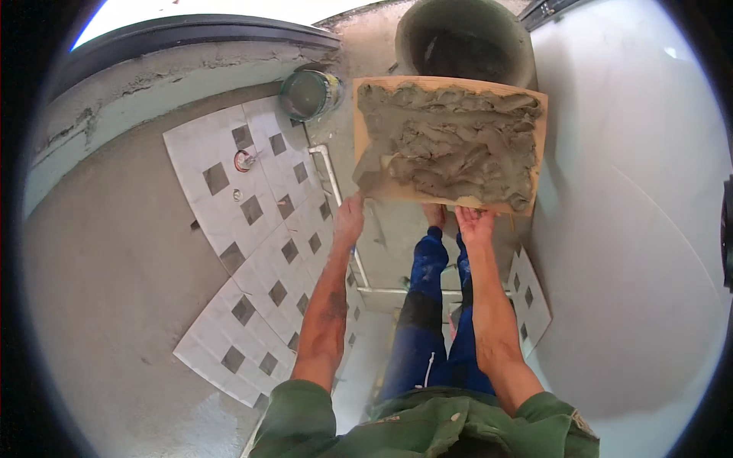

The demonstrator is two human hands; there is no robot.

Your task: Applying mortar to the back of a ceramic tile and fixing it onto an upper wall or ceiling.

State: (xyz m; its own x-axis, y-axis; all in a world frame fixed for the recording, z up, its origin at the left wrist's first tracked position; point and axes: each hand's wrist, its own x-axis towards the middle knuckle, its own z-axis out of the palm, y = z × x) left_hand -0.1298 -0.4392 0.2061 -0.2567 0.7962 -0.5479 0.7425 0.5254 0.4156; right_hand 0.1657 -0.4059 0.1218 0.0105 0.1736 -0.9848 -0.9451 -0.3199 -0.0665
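A tan rectangular tile [361,124] is held out in front of me, its upper face thickly spread with wet grey-brown mortar [458,141]. My right hand [476,224] grips the tile's near edge from below, the fingers partly hidden under it. At the tile's near left corner, my left hand [350,220] is closed around the handle of a trowel [371,169]. The grey trowel blade lies against the mortar's left edge, where a strip of the tan surface shows bare. Most of the trowel's handle is hidden by my fingers.
Beyond the tile stands a large round tub [467,38] with dark contents. A smaller bucket [305,95] is to its left. White tiles with dark squares [263,221] cover part of the left wall, beside a white pipe [330,172]. A smooth pale wall [626,198] rises at right.
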